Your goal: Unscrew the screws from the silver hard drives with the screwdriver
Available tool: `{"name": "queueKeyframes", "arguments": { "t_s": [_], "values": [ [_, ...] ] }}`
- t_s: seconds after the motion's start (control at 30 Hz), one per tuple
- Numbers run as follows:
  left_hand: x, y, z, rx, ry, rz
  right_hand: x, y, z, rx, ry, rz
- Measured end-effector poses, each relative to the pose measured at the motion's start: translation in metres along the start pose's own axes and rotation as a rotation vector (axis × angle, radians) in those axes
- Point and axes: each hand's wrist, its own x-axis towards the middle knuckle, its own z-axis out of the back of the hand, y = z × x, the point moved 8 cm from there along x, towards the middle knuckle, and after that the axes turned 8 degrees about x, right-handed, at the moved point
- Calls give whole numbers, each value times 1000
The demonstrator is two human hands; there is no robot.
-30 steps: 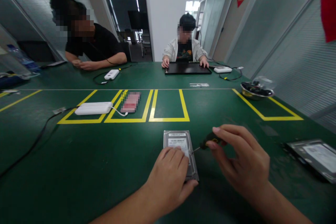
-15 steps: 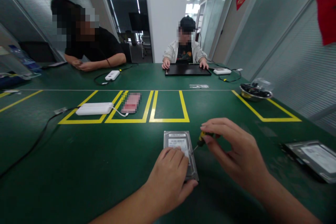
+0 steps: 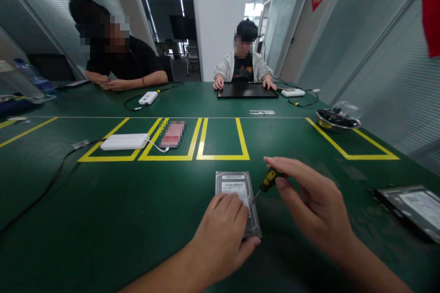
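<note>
A silver hard drive (image 3: 232,177) with white labels lies on the green table. My left hand (image 3: 225,224) is closed over its lower part, fingers across the label and thumb at the near right edge. A small black-and-yellow screwdriver (image 3: 270,179) slants down to the left, its tip touching the drive's right side. My right hand (image 3: 312,197) holds the end of its handle between thumb and fingers, the forefinger stretched above it.
Another hard drive (image 3: 412,208) lies at the right. A bowl (image 3: 337,121) of dark parts stands behind it. Left are a white power bank (image 3: 124,141) and a blurred pink phone (image 3: 173,134). Two people sit opposite, one with hands on a flat black panel (image 3: 247,90).
My right hand has shifted slightly right, its thumb further back along the screwdriver, so more of the yellow-and-black handle shows. My left hand keeps its grip on the hard drive.
</note>
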Motion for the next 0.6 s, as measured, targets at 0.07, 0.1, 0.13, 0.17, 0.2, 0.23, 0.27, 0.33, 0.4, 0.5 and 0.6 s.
{"name": "queueKeyframes", "arguments": {
  "t_s": [0.07,0.1,0.13,0.17,0.2,0.23,0.27,0.33,0.4,0.5,0.6],
  "values": [
    [0,0,0,-3,0,1,-1,-3,1,-5,-19,-17],
    [0,0,0,-3,-1,2,-1,-3,3,-18,-42,-18],
    [0,0,0,-4,-3,4,-1,-3,4,-31,-67,-16],
    [0,0,0,-4,-3,5,-1,-3,6,-39,-88,-9],
    [0,0,0,-4,-3,6,-1,-2,6,-39,-98,-4],
    [0,0,0,-4,0,8,-1,-3,6,-31,-93,-12],
    [0,0,0,-4,4,8,-1,-3,6,-20,-86,-23],
    [0,0,-1,-4,13,10,-3,-5,5,11,-74,-46],
    [0,0,-1,-1,15,12,-4,-7,6,33,-89,-47],
    [0,0,-1,1,8,11,-7,-7,8,32,-136,-25],
    [0,-1,-1,-4,12,11,-7,-7,7,31,-147,-21]
  ]
}}
